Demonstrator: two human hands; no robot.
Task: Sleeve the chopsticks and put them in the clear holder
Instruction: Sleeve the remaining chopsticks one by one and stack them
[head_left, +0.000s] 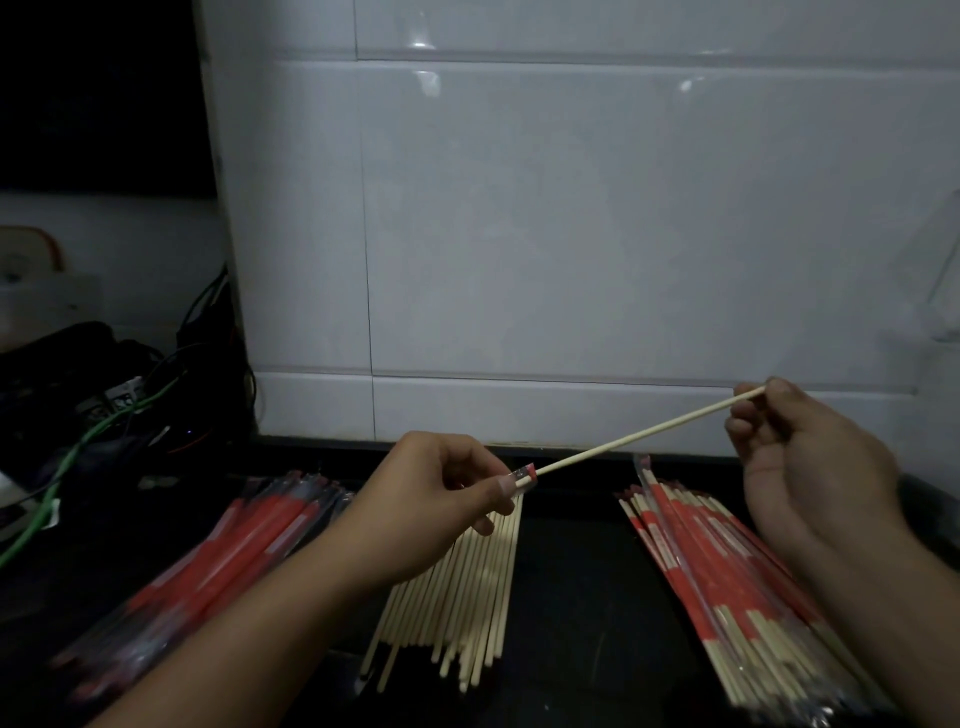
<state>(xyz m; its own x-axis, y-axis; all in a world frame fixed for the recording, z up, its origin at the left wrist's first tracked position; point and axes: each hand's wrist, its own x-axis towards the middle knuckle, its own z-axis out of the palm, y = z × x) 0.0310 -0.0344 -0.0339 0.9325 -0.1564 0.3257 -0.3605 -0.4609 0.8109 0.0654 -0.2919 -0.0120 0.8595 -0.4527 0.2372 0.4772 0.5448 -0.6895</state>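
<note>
Bamboo chopstick (639, 435): right hand (810, 467) pinches far end, left hand (441, 499) pinches sleeve (523, 476) mouth (keep both aligned; push straight).

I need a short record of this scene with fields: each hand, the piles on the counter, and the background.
left hand: pinches the sleeve end at the chopstick tip
right hand: pinches the far end of the chopstick
centre pile: bare chopsticks
left pile: red sleeves
right pile: sleeved chopsticks
surface: dark counter
background: white tiled wall, cables at far left
clear holder: not seen
</note>
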